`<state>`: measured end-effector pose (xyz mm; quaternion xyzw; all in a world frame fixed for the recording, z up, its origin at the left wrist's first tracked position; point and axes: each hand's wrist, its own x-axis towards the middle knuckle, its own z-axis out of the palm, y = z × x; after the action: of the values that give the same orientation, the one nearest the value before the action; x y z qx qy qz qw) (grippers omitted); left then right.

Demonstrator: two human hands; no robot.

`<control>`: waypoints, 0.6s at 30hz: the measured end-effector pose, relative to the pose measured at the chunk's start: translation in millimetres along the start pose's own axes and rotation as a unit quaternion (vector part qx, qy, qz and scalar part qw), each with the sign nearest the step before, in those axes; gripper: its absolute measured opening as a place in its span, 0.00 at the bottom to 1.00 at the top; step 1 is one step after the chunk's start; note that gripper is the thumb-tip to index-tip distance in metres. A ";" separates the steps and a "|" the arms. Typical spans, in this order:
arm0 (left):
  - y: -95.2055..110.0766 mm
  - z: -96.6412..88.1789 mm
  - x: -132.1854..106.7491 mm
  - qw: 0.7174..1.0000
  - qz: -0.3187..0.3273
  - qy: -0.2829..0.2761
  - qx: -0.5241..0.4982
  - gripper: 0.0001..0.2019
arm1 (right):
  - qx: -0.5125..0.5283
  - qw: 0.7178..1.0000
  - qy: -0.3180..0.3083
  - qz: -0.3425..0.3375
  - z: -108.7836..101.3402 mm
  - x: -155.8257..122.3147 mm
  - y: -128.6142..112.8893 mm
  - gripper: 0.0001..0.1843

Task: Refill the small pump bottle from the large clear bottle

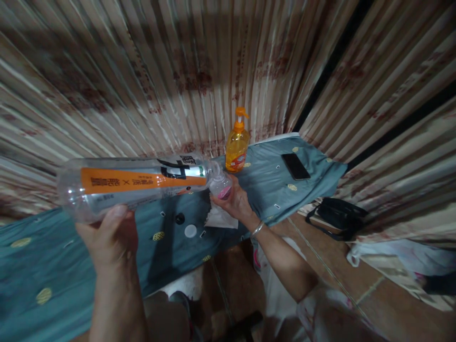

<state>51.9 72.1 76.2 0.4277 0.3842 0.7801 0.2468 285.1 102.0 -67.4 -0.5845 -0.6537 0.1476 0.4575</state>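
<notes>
My left hand [113, 235] is wrapped round a large clear plastic bottle [142, 183] with an orange and silver label. That bottle lies nearly level in the air, its neck pointing right. In my right hand [240, 205] is a small clear bottle [221, 184] with a pink label, slightly tilted. The two necks meet; whether liquid runs between them I cannot tell. Below them, a white paper or tissue [223, 217] lies on the teal patterned cloth [178, 256]. A black cap [180, 218] and a round white lid [190, 231] rest to its left.
Behind my right hand stands an orange pump bottle [237, 149] of yellow liquid. A dark phone [295, 166] lies on the cloth at the right. Pleated curtains [160, 85] hang close behind. On the tiled floor side are a black bag [337, 216] and a white plastic bag [402, 254].
</notes>
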 end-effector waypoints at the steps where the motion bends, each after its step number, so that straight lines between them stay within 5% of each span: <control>1: 0.2 0.0 -0.3 1.000 0.005 0.007 -0.007 0.25 | 0.002 1.000 0.000 0.001 0.0 -0.1 0.0 0.47; 9: -1.3 -2.0 -0.5 1.000 0.004 0.005 0.000 0.41 | 0.004 1.000 0.007 0.011 0.7 0.1 -0.5 0.46; 18: 4.2 2.7 -2.6 1.000 0.007 -0.005 -0.016 0.28 | 0.015 1.000 0.002 0.010 0.2 0.3 -0.4 0.47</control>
<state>55.4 68.8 79.3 0.4303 0.3675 0.7858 0.2495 284.7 102.2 -67.0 -0.5846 -0.6443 0.1610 0.4661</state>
